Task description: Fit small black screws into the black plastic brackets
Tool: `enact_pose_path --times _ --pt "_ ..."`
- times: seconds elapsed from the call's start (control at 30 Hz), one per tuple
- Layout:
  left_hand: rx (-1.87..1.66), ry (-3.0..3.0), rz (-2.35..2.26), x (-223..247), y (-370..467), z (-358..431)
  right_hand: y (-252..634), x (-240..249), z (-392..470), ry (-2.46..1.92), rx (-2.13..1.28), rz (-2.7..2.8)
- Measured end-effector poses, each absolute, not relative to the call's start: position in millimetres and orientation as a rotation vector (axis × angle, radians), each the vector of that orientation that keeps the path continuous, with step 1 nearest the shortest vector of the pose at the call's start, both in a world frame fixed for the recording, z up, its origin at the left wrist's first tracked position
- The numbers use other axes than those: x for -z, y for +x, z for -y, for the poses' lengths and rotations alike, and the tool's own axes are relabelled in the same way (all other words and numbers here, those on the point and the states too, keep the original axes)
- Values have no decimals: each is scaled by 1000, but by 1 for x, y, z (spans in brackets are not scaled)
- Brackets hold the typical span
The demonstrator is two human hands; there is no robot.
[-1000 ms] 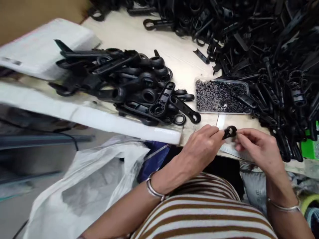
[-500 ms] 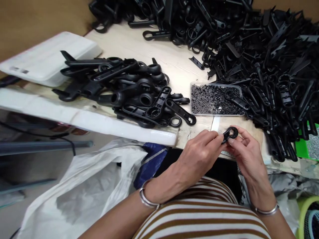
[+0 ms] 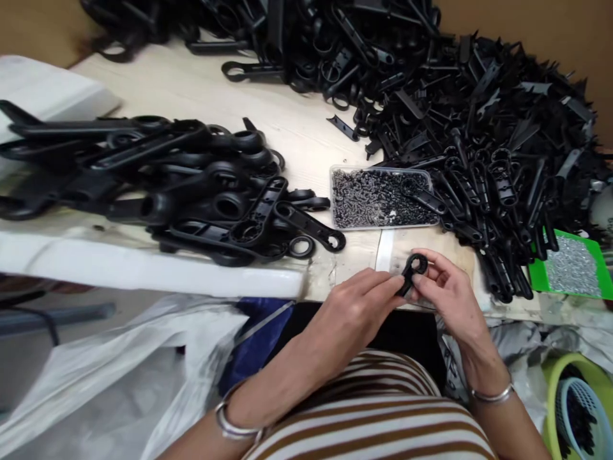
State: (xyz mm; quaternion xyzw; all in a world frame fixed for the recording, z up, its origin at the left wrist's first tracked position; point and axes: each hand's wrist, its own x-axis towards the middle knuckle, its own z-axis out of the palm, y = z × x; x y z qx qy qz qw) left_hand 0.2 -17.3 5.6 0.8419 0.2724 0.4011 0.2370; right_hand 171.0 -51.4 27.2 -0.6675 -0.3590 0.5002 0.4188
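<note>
Between my two hands, just above the table's front edge, is a black plastic arm-shaped part with a ring end (image 3: 418, 263). The fingers of my left hand (image 3: 357, 306) are closed on its straight end. My right hand (image 3: 450, 291) pinches it next to the ring, thumb in front and fingers behind. Part of its length is hidden by my left fingers. Beyond my hands stands a clear tray (image 3: 383, 226) full of tiny dark pieces, with one black arm part (image 3: 424, 195) lying across its right side.
A heap of black plastic parts (image 3: 479, 108) fills the back and right. Larger black parts (image 3: 211, 185) are piled at left, before a white box (image 3: 52, 89). A green tray (image 3: 539, 275) holds small silvery pieces. White foam (image 3: 143, 262) lines the front edge; baskets (image 3: 555, 390) stand below right.
The camera view has turned to the right, so the scene sits farther left and more of the green tray shows. The ring part is tilted more upright; both hands keep hold of it.
</note>
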Motion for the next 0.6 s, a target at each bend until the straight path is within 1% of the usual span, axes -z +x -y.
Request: enact_pose_path --times 0.1,0.2,0.33,0.47,0.6 --pt "-1099 2365 -747 -11 -12 13 197 -36 60 -1808 -1177 1093" --pt "-1185 2469 -908 -16 -30 6 228 -48 68 -1930 -1028 1340" --pt "-1203 2639 -1155 -18 -49 -5 259 -66 70 -2122 -820 1670" --pt "-1140 2709 -1322 -14 -54 -14 271 -71 65 -2302 -426 2036" --pt "-1037 2730 -1401 -12 -50 -17 269 -61 67 -2397 71 2127"
